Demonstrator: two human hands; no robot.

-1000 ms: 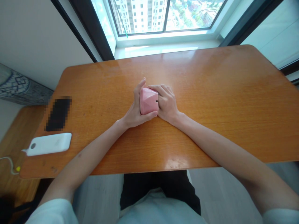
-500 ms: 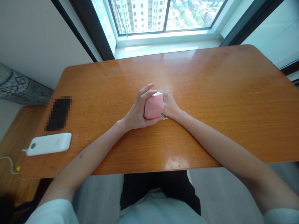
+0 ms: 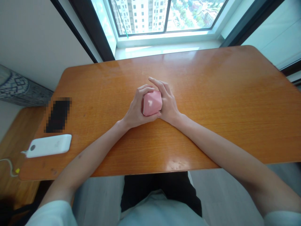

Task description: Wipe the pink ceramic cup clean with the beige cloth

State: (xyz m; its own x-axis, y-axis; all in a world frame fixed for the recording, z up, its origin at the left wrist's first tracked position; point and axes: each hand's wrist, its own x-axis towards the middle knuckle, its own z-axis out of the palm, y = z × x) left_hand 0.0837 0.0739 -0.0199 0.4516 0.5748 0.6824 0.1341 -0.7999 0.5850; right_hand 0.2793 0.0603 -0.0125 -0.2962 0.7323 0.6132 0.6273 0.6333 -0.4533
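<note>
Pink faceted box (image 3: 152, 103) sits mid wooden table (image 3: 211, 94), long axis roughly pointing away from the person. Left hand (image 3: 136, 110), just left of the box, curls its fingers over it, thumb along the near edge. Right hand (image 3: 168, 103), just right, wraps closely, index finger reaching past the far corner.

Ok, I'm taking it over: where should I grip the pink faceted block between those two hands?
Come from above and pinch the top facets of the pink faceted block: the left hand and right hand cover its sides, leaving only the top free.
</note>
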